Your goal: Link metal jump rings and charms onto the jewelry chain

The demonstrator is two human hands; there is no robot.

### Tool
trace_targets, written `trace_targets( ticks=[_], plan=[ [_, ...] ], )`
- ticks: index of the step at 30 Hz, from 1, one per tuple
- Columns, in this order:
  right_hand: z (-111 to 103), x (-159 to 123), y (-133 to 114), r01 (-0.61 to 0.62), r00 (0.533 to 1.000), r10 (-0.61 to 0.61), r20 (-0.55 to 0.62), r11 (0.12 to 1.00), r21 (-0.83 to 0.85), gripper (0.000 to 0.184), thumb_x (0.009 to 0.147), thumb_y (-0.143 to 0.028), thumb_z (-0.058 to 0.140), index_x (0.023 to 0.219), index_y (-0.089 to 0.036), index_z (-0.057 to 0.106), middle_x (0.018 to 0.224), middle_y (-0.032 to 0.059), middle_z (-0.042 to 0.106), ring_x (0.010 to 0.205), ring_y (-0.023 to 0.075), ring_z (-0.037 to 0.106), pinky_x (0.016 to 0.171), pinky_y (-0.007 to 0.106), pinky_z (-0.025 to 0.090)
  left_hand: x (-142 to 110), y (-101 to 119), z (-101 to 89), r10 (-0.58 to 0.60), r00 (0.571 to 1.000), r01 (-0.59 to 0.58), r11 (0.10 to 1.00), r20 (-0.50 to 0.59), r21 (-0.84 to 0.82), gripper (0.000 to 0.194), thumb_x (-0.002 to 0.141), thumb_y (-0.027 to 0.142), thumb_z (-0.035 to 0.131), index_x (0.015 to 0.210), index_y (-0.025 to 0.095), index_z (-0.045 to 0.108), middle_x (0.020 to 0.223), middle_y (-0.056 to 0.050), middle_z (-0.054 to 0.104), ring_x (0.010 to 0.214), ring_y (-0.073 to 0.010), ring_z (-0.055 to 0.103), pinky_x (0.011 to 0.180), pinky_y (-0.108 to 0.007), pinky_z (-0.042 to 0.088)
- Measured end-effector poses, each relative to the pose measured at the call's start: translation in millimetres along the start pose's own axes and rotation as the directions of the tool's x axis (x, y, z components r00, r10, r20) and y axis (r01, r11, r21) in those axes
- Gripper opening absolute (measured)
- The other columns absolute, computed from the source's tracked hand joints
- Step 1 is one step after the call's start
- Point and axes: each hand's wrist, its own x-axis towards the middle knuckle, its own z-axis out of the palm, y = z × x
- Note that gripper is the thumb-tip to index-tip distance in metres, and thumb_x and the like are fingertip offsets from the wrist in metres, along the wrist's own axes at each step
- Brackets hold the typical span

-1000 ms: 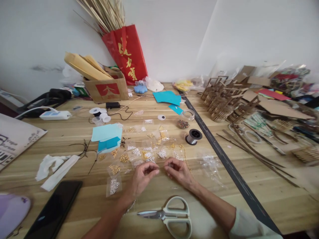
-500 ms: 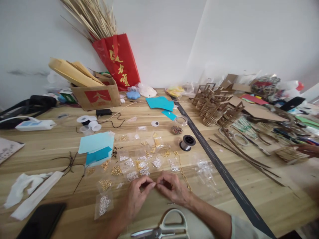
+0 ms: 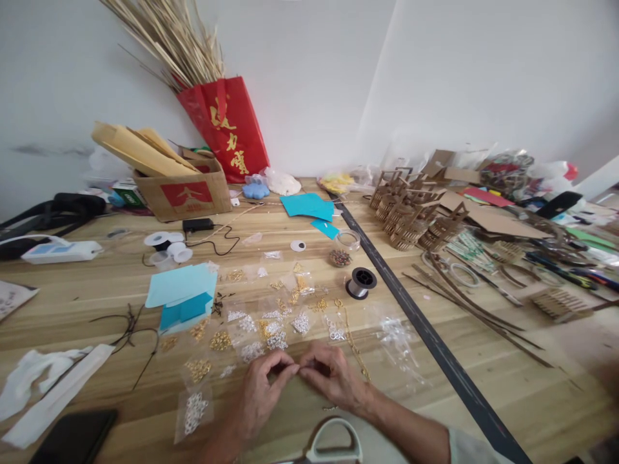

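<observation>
Left hand (image 3: 264, 388) and right hand (image 3: 337, 379) pinch fingertip to fingertip near scissors (image 3: 334, 455)

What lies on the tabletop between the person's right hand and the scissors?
In the head view, one short, thin, chain-like piece lies between the right hand and the scissors.

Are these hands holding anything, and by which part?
Can't tell: left hand and right hand pinch close together; anything between is too small to see.
</observation>
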Motion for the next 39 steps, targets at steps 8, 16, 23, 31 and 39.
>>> trace_targets(
  ticks=[8, 16, 23, 31, 39],
  plan=[
    [2.4, 0.0, 5.1, 0.0, 0.999, 0.001, -0.045, 0.999, 0.034, 0.011, 0.084, -0.023, 0.06, 0.075, -0.019, 0.064, 0.065, -0.0004, 0.059, 0.06, 0.0141, 0.053, 0.056, 0.023, 0.041, 0.7, 2.5, 0.1, 0.022, 1.0, -0.021, 0.999, -0.008, 0.044, 0.024, 0.079, 0.036, 0.057, 0.062, 0.019, 0.062, 0.06, -0.003, 0.066, 0.059, -0.0191, 0.059, 0.058, -0.026, 0.045],
    [1.3, 0.7, 5.2, 0.105, 0.991, -0.101, -0.09, 0.993, 0.044, 0.01, 0.084, -0.018, 0.058, 0.077, -0.017, 0.065, 0.066, -0.0002, 0.058, 0.063, 0.0139, 0.054, 0.059, 0.022, 0.041, 2.0, 11.7, -0.4, 0.0, 1.0, -0.003, 0.991, 0.023, 0.131, 0.024, 0.08, 0.035, 0.054, 0.064, 0.018, 0.06, 0.062, -0.002, 0.064, 0.061, -0.0184, 0.059, 0.06, -0.026, 0.043],
    [-3.4, 3.9, 2.9, 0.025, 0.996, -0.01, -0.09, 0.985, 0.172, 0.009, 0.08, -0.013, 0.057, 0.073, -0.017, 0.062, 0.065, -0.0019, 0.054, 0.06, 0.0122, 0.051, 0.056, 0.021, 0.039, 9.3, 26.0, -4.0, -0.006, 0.999, -0.005, 0.97, 0.045, 0.244, 0.025, 0.082, 0.036, 0.052, 0.066, 0.018, 0.06, 0.064, -0.002, 0.062, 0.063, -0.018, 0.055, 0.061, -0.026, 0.041],
    [-7.8, 4.8, 1.3, 0.003, 0.992, 0.018, -0.127, 0.986, 0.166, 0.012, 0.083, -0.015, 0.053, 0.074, -0.017, 0.06, 0.072, -0.0002, 0.053, 0.066, 0.0137, 0.051, 0.062, 0.024, 0.038, 27.5, 26.4, -6.3, 0.025, 0.993, -0.059, 0.949, 0.111, 0.308, 0.022, 0.079, 0.033, 0.05, 0.064, 0.018, 0.057, 0.06, -0.001, 0.058, 0.059, -0.0164, 0.051, 0.059, -0.026, 0.037],
    [-7.1, 6.2, 1.6, -0.124, 0.981, 0.151, -0.119, 0.97, 0.208, 0.008, 0.08, -0.017, 0.054, 0.074, -0.017, 0.06, 0.066, -0.0014, 0.051, 0.062, 0.0139, 0.049, 0.058, 0.023, 0.038, 37.1, 30.6, -10.6, 0.0, 0.983, -0.069, 0.925, 0.182, 0.373, 0.018, 0.079, 0.027, 0.052, 0.066, 0.017, 0.059, 0.065, -0.002, 0.062, 0.062, -0.0163, 0.054, 0.06, -0.025, 0.037]
  ],
)
